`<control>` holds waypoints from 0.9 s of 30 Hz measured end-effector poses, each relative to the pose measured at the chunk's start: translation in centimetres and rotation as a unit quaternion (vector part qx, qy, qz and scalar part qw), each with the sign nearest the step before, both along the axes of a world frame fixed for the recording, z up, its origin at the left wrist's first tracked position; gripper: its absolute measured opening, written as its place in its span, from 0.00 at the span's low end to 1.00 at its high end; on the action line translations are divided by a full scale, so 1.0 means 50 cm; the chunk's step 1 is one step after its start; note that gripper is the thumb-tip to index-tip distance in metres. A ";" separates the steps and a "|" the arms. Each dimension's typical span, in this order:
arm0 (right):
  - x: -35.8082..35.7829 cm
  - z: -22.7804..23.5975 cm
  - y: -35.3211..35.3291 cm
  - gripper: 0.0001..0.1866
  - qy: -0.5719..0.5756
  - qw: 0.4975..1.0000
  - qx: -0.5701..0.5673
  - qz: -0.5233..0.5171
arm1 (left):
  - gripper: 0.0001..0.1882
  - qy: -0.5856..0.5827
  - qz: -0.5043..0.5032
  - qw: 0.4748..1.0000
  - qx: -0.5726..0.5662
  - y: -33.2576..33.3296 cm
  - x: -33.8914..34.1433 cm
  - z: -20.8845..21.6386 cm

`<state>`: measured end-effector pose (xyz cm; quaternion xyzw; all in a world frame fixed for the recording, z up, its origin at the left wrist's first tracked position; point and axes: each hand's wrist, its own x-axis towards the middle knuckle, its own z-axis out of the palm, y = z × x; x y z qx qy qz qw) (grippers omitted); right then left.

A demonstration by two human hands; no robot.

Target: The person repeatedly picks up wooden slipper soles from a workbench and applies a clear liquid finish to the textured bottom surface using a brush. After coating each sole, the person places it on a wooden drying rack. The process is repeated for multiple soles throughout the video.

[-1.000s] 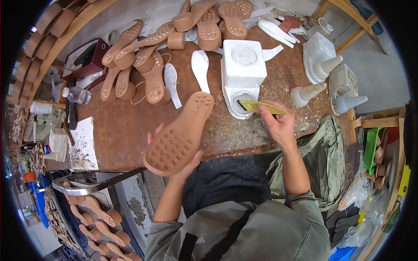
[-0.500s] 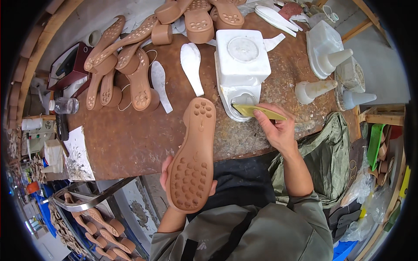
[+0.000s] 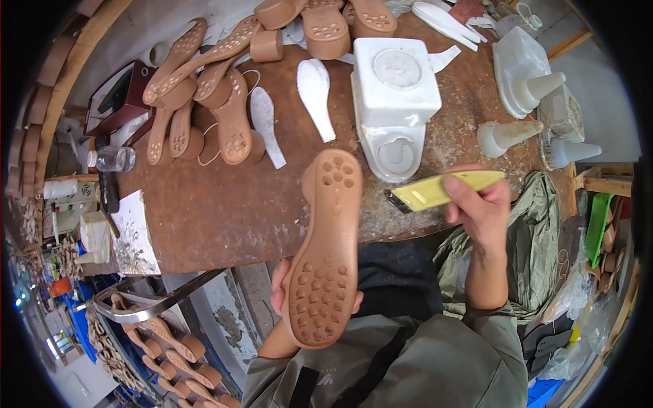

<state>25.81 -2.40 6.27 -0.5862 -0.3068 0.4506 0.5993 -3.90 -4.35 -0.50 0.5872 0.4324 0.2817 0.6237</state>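
My left hand (image 3: 280,285) is wrapped round the lower, wide end of a brown shoe sole (image 3: 326,255), fingers on one edge and thumb on the other. Dimpled holes cover the face turned up, and its narrow heel end points toward the table. To the right, my right hand (image 3: 481,207) pinches a flat yellow glue brush (image 3: 435,193) with short dark bristles at its left end. That brush is in the air, apart from the sole. Just beyond its bristles stands a white glue dispenser (image 3: 398,81) with a round cup (image 3: 398,156) at its near end.
Brown soles (image 3: 235,115) are piled at the back left of the table (image 3: 218,197). White insoles (image 3: 315,92) lie near the dispenser. White cone-tipped bottles (image 3: 507,136) stand at the right. Below left is a rack with more soles (image 3: 173,347); green cloth (image 3: 534,238) hangs at the right edge.
My right hand has lifted the brush out of the dispenser's cup and moved it right and nearer me. My left hand keeps hold of the sole; the whole view has shifted slightly.
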 end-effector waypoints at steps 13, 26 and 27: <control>-0.117 0.103 -0.018 0.07 -0.148 0.970 0.190 -0.005 | 0.50 -0.605 -0.087 0.615 -0.498 -0.022 0.012 0.110; -0.101 0.157 -0.028 0.07 -0.105 0.971 0.212 -0.025 | 0.52 -0.670 -0.133 0.539 -0.494 -0.044 0.043 0.150; -0.108 0.154 -0.041 0.07 -0.115 0.968 0.221 -0.022 | 0.52 -0.669 -0.130 0.542 -0.492 -0.049 0.041 0.157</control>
